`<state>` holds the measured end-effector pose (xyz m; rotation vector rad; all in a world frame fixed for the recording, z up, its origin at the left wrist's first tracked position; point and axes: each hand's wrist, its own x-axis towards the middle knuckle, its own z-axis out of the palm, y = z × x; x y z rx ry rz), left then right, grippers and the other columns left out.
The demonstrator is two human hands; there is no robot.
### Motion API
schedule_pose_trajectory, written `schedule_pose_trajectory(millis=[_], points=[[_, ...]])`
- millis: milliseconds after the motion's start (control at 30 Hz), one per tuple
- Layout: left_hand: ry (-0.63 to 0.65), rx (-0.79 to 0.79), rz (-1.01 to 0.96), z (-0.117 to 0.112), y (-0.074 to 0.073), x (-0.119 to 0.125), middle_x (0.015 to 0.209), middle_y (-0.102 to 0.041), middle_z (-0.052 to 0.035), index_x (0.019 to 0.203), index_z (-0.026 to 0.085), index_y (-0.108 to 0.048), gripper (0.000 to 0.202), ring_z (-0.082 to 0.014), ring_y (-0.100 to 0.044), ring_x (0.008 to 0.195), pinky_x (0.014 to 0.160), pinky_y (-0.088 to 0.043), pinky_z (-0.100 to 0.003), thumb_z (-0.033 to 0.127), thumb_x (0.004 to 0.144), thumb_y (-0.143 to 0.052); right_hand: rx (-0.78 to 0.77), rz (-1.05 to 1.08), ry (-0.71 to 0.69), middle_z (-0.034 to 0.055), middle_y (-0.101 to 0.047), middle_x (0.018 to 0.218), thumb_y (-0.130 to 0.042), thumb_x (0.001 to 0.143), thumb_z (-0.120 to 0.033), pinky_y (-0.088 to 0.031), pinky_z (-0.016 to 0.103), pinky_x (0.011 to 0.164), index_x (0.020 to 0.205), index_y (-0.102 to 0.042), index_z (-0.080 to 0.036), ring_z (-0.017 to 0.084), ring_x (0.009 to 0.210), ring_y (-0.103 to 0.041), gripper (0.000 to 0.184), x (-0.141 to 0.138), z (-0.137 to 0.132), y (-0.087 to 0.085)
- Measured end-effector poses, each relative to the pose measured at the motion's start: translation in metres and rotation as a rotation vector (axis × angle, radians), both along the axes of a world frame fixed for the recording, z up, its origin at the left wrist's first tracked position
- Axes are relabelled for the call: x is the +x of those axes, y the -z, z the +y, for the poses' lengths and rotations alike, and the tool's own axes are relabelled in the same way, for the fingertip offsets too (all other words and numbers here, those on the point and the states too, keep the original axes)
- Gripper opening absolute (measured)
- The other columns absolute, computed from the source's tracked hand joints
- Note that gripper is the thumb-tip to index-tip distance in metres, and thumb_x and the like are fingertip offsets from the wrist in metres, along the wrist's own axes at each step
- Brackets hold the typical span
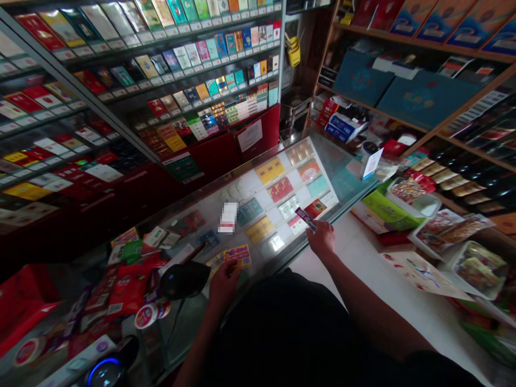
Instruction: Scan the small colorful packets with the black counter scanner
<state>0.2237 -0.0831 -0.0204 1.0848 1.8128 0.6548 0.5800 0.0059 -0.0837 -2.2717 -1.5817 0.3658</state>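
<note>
I stand behind a glass counter (346, 177) with packs laid out under the glass. My left hand (223, 284) is closed on a small pink and yellow packet (237, 255) at the counter's near edge. My right hand (321, 238) pinches a narrow dark purple packet (305, 217) just above the glass, over the red and white packs. A black barcode scanner (184, 279) rests just left of my left hand.
Wall shelves (169, 80) full of cigarette packs rise behind the counter. Red and green packets (124, 290) pile at the counter's left end. Trays of snacks (475, 269) and wooden shelves (423, 51) with blue boxes stand on the right. A white floor strip (382, 269) runs between.
</note>
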Motion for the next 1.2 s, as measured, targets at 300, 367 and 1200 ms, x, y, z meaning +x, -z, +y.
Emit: schedule_pose_trajectory(millis=[300, 367, 1200], points=[[0.042, -0.002, -0.009, 0.011, -0.002, 0.021, 0.107, -0.082, -0.0119, 0.102, 0.021, -0.075, 0.037, -0.0331, -0.077, 0.104, 0.098, -0.058, -0.047, 0.050, 0.079, -0.070, -0.132, -0.040, -0.020, 0.0193, -0.070, 0.109, -0.064, 0.088, -0.024, -0.044, 0.044, 0.092, 0.108, -0.078, -0.019, 0.035, 0.108, -0.062, 0.025, 0.016, 0.006, -0.002], [0.053, 0.013, -0.021, 0.014, -0.001, 0.024, 0.109, -0.081, -0.0123, 0.102, 0.021, -0.075, 0.037, -0.0331, -0.076, 0.106, 0.100, -0.056, -0.048, 0.049, 0.079, -0.069, -0.151, 0.013, -0.018, 0.0170, -0.072, 0.106, -0.066, 0.085, -0.025, -0.045, 0.040, 0.086, 0.104, -0.079, -0.019, 0.032, 0.103, -0.065, 0.024, 0.017, 0.007, -0.002], [-0.186, 0.019, -0.525, 0.064, -0.028, 0.057, 0.090, -0.077, -0.0085, 0.098, 0.014, -0.072, 0.046, -0.0190, -0.073, 0.075, 0.069, -0.059, -0.032, 0.046, 0.068, -0.089, 0.125, 0.416, -0.659, 0.0060, -0.065, 0.090, -0.063, 0.085, -0.018, -0.046, 0.037, 0.085, 0.095, -0.069, -0.022, 0.024, 0.089, -0.058, 0.012, -0.064, -0.018, -0.083]])
